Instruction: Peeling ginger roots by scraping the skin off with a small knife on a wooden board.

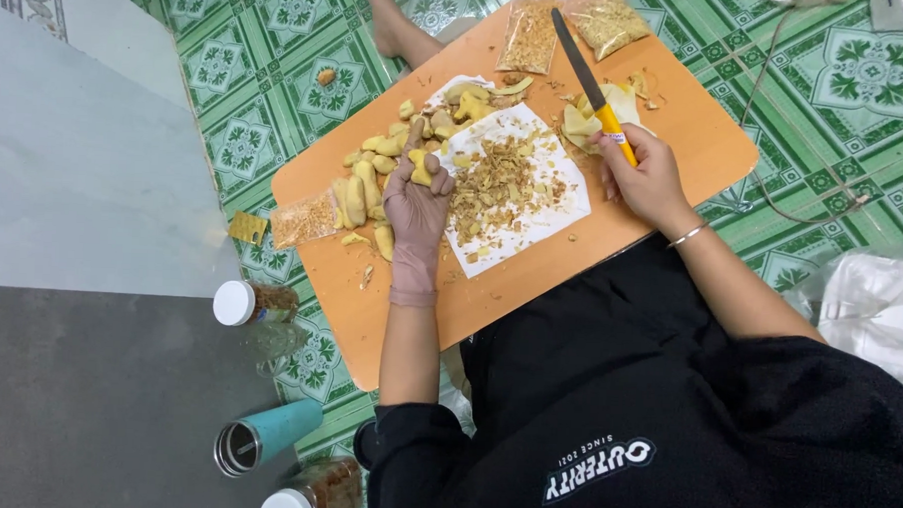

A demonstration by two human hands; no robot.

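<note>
My left hand [416,198], in a thin pinkish glove, is closed around a peeled yellow ginger piece [417,169] above the orange low table [676,122]. To its left lies a heap of peeled ginger pieces [369,176]. Beside it to the right, a white paper sheet [548,212] carries a pile of brown peelings [494,185]. My bare right hand [646,176], with a thin bracelet at the wrist, grips the yellow handle of a long dark-bladed knife [578,63], whose blade points away toward the far edge.
Two clear bags of shredded bits [529,36] lie at the table's far edge, a smaller bag [306,219] at its left edge. On the green patterned floor stand a white-capped jar [255,302], a teal flask [265,436] and another jar [318,492]. A crumpled plastic bag [875,309] lies right.
</note>
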